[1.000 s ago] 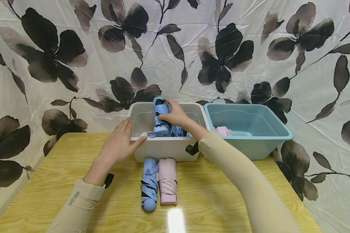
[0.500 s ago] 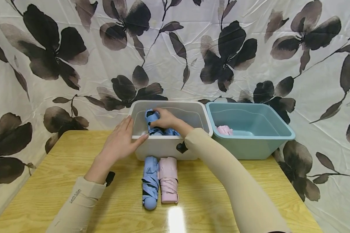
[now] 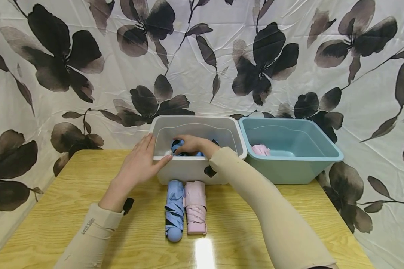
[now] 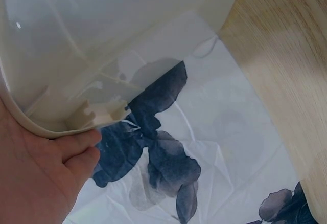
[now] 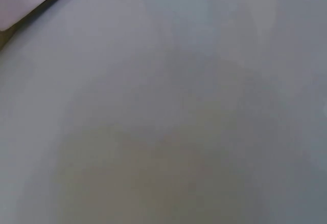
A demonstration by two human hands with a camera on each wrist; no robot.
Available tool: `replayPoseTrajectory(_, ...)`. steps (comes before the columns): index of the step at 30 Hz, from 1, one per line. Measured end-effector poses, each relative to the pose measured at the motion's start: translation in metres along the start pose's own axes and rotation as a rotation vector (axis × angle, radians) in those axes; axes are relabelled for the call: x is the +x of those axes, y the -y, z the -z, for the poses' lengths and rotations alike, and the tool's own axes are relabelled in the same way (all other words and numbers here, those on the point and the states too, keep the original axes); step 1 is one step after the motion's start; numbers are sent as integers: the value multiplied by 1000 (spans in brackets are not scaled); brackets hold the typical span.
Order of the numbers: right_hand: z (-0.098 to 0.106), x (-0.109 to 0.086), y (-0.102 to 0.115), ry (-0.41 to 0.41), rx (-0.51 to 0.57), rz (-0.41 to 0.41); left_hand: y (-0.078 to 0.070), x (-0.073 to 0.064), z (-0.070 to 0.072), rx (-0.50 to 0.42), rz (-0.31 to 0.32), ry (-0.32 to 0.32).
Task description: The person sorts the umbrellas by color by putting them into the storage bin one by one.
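My right hand [image 3: 193,145] reaches down into the light grey bin [image 3: 196,171], gripping a blue folding umbrella [image 3: 177,144] with black stripes. Most of that umbrella is hidden behind the hand and the front wall. More blue and black fabric shows beside the hand in the bin. Fingers straight, my left hand [image 3: 136,164] rests against the bin's left front corner, with the thumb along the front rim. In the left wrist view, fingers [image 4: 76,155] press the outside of the rim. A blur of pale bin wall [image 5: 153,91] fills the right wrist view.
In front of the bin, a furled blue umbrella [image 3: 174,211] and a pink one [image 3: 196,207] lie side by side on the wooden table [image 3: 242,224]. A teal bin [image 3: 289,171] stands at the right, with a pink bundle [image 3: 260,150] inside. Floral cloth [image 3: 202,56] hangs behind.
My right hand has lowered the blue umbrella from above the rim down into the grey bin, tipping it from upright. My left hand has stayed at the corner.
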State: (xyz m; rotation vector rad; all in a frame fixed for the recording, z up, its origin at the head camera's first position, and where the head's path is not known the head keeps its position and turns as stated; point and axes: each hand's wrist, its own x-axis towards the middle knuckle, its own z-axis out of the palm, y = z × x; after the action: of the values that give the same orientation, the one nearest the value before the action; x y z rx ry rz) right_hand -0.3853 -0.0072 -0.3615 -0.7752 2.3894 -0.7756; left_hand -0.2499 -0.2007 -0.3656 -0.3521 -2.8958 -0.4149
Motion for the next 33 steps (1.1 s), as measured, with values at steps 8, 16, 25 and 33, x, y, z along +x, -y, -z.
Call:
replayPoseTrajectory(8, 0, -3, -1, 136, 65, -1, -1, 1, -1, 4, -8, 1)
replayPoseTrajectory(16, -1, -2, -5, 238, 68, -14, -2, 0, -3, 1, 1, 2)
replayPoseTrajectory(25, 0, -3, -4, 260, 103, 36, -3, 1, -2, 0, -10, 0)
replayPoseTrajectory(33, 2, -4, -4, 230, 7, 67, -1, 1, -3, -2, -6, -6)
